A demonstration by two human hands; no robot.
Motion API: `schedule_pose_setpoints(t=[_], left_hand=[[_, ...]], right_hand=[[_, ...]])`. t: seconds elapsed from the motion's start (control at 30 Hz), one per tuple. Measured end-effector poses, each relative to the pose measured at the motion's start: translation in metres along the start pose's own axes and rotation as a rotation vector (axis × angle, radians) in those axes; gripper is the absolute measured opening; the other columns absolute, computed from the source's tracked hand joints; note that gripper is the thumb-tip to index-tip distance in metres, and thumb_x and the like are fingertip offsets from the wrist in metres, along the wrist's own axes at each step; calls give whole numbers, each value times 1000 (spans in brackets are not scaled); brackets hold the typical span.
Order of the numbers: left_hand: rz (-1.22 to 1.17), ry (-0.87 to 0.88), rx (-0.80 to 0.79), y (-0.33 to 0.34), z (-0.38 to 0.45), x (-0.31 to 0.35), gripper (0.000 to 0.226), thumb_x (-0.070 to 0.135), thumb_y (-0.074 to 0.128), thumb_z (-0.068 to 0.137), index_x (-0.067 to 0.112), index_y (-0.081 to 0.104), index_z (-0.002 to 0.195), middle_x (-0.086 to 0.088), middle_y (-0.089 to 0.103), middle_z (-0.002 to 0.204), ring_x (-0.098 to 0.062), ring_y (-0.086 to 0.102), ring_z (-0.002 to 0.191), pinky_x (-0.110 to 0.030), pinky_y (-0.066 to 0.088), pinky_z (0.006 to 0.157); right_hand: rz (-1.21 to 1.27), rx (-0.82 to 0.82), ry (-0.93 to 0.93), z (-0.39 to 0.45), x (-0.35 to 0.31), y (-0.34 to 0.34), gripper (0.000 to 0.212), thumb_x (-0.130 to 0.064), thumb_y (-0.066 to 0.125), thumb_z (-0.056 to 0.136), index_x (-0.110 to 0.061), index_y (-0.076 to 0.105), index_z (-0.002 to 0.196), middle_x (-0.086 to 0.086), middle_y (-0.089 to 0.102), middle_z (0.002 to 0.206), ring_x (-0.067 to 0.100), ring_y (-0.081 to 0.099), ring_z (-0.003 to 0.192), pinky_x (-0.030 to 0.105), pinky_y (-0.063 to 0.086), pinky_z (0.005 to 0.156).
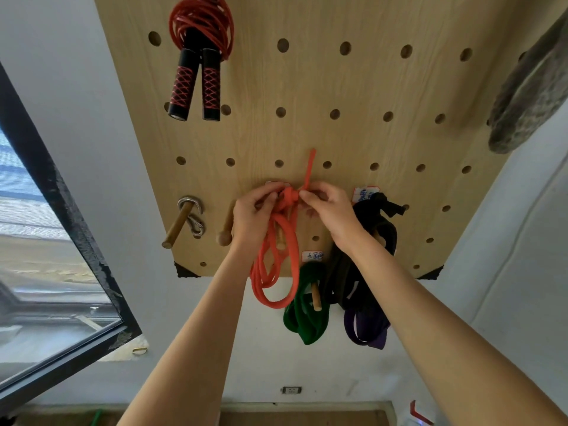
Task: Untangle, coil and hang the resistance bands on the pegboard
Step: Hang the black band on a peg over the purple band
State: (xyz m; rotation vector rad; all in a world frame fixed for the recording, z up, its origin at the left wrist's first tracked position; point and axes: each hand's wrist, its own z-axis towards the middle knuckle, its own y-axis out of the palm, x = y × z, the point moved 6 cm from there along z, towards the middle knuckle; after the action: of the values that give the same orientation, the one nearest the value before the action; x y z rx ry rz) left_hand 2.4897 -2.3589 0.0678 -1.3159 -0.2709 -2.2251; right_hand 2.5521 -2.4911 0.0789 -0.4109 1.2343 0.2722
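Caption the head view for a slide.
Both hands knot an orange tube resistance band against the wooden pegboard.

jump rope (201,41): hung at pegboard (353,87) top left
carabiners (193,215): hung on peg, lower left
knotted band (276,241): held between both hands, centre
coiled bands (307,305): hung right of it

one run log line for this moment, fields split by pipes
step: tying orange band coil | left hand: grips coil | right hand: pinches knot | hung: green band, black band
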Motion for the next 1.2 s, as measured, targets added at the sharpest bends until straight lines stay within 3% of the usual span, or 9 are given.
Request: schedule_pose_setpoints(t=[0.1,0.23,0.37,0.47,0.6,0.7,0.8,0.9,1.2], left_hand=[[66,35,3,-2,2,1,29,0,47,92,13,70,105,0,69,106,-11,62,103,-33,48,96],[298,161,40,0,-2,9,30,-4,52,87,14,72,100,14,60,102,-11,57,104,-31,44,97],[497,36,55,-1,0,-2,29,1,49,90,15,71,103,-5,52,114,-24,45,110,-26,34,91],[249,-102,37,-3,-5,-9,33,5,41,94,14,64,115,-2,62,112,-18,56,108,-29,44,94],[55,-165,52,-1,-26,-16,38,-1,32,95,9,56,123,7,62,98,7,59,88,-7,44,80],[-10,-147,-3,-2,-34,-20,37,-4,33,95,9,55,123,11,59,101,22,54,84,2,39,74],[-3,-99,-53,-6,-43,-23,36,-2,37,96,16,54,122,14,59,96,21,56,81,1,40,71],[39,-75,-36,-7,-45,-26,36,4,45,95,26,51,122,11,58,97,16,56,79,-2,42,71],[68,-72,65,-5,-38,-27,30,15,52,94,25,58,121,5,47,113,25,45,93,5,33,81]], right_hand=[[-3,-74,12,3,0,7,12,-13,53,93,-22,61,92,-3,64,86,6,59,71,15,44,57],[-195,-72,-119,-1,-3,1,8,-16,61,88,-20,64,94,-5,54,105,-2,50,95,5,39,79],[-139,-92,-113,-4,-6,4,3,-20,62,87,-22,60,87,-7,63,95,0,57,87,9,43,78],[-256,49,-114,10,-11,9,10,-23,61,89,-14,59,91,2,64,93,14,59,84,24,47,79],[-383,56,-161,14,-16,24,17,-23,63,87,-8,65,96,-4,63,89,2,55,78,2,40,69],[-68,20,-21,-4,-2,8,23,-22,68,84,-10,63,103,-2,65,99,11,61,94,13,47,85],[-86,-42,38,-30,14,-1,30,-28,72,78,-17,59,102,-5,63,103,11,59,101,23,47,90],[-433,-107,-69,-43,18,11,31,-28,75,75,-20,52,96,-12,54,96,6,52,92,9,38,77],[-555,232,-64,-13,25,16,9,-13,65,83,-4,65,81,2,56,81,14,52,75,17,42,70]])
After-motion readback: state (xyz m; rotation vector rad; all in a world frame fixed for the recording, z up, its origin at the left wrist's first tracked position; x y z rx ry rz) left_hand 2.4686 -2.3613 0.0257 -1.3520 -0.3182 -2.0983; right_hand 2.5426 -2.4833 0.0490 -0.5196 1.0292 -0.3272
